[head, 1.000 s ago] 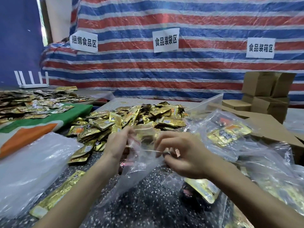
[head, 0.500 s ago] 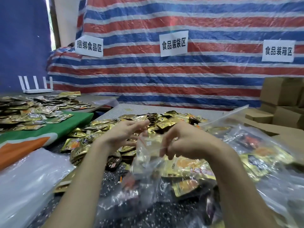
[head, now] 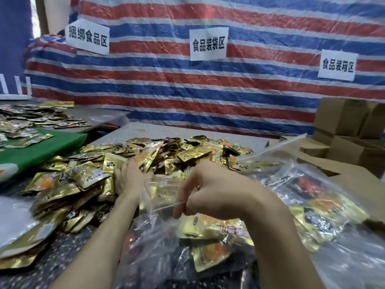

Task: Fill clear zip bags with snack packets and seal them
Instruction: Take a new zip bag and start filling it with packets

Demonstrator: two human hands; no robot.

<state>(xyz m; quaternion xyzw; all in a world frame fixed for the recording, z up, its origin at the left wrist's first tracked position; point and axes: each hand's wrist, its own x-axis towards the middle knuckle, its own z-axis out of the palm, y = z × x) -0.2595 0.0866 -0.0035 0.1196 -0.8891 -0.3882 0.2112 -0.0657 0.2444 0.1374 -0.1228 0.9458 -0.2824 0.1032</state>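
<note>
Head view: right hand [head: 216,197] pinches bag [head: 161,193], left hand [head: 129,180] touches packets [head: 187,153].

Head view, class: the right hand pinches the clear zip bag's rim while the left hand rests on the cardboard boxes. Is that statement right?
Not quite. In the head view the left hand is not on the cardboard boxes, which stand apart at the far right; it reaches into the pile of gold snack packets. The right hand does pinch the clear zip bag at its rim.

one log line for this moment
phase: filling | left hand: at packet pile, grip unclear | right hand: pinches zip bag rim | mouth open
</note>
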